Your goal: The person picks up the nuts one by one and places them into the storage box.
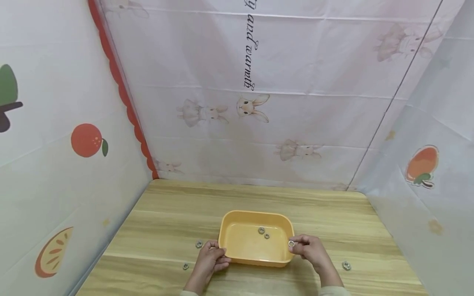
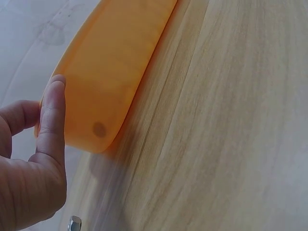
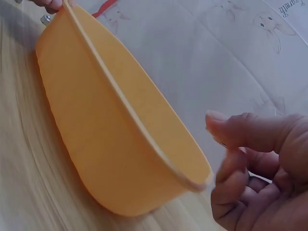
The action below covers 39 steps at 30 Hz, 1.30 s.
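A yellow plastic box [image 1: 240, 240] stands on the wooden table, with two metal nuts [image 1: 261, 230] lying inside it. My left hand [image 1: 211, 262] pinches the box's near left corner. In the left wrist view, fingers [image 2: 52, 118] lie along the outside of its wall. My right hand [image 1: 309, 250] pinches another hex nut [image 1: 291, 243] between thumb and fingertips, level with the box's right rim. The right wrist view shows that hand [image 3: 262, 168] just beside the box [image 3: 110, 134], with the nut mostly hidden by the fingertips.
Left of the box, two nuts lie on the table [image 1: 166, 222]: one farther back [image 1: 199, 244], one nearer [image 1: 185, 266]. A third nut [image 1: 346, 265] lies to the right, past my right hand. Printed cloth walls [image 1: 229, 160] enclose the back and both sides.
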### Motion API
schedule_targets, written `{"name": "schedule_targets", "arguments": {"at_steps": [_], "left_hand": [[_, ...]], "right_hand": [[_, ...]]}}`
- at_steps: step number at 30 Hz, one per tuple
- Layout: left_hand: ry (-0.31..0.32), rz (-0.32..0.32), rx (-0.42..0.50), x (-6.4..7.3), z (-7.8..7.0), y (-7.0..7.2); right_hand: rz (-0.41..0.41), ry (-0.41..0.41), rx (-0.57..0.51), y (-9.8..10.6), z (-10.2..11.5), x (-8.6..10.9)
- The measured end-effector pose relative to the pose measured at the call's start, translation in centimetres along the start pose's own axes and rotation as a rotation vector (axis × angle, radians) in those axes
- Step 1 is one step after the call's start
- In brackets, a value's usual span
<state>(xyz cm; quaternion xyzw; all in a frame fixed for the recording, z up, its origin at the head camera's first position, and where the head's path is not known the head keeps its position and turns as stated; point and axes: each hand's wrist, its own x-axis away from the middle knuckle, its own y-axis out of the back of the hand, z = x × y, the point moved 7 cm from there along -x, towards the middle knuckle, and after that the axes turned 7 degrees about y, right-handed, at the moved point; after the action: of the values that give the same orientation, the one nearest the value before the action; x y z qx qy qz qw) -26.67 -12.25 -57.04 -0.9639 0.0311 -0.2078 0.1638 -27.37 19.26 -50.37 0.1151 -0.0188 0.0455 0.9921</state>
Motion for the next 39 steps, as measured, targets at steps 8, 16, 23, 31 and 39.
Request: {"name": "schedule_targets", "arguments": {"at_steps": [8, 16, 23, 31, 39], "left_hand": [[0.003, -0.007, -0.002, 0.1, -0.2, -0.1], [-0.006, -0.013, 0.004, 0.1, 0.3, -0.1], [-0.011, 0.004, 0.013, 0.2, 0.7, -0.3], [-0.018, 0.009, 0.017, 0.4, 0.7, -0.4], [-0.013, -0.005, 0.014, 0.4, 0.6, -0.3]], "right_hand": [[0.121, 0.005, -0.015, -1.7, 0.7, -1.1], [0.126, -0.006, 0.067, -2.4, 1.4, -2.5], [0.127, 0.010, 0.063, -3.4, 1.8, -4.0], [0.186, -0.012, 0.138, -5.3, 1.4, -5.2], [0.194, -0.096, 0.178, -6.8, 0.7, -6.8]]}}
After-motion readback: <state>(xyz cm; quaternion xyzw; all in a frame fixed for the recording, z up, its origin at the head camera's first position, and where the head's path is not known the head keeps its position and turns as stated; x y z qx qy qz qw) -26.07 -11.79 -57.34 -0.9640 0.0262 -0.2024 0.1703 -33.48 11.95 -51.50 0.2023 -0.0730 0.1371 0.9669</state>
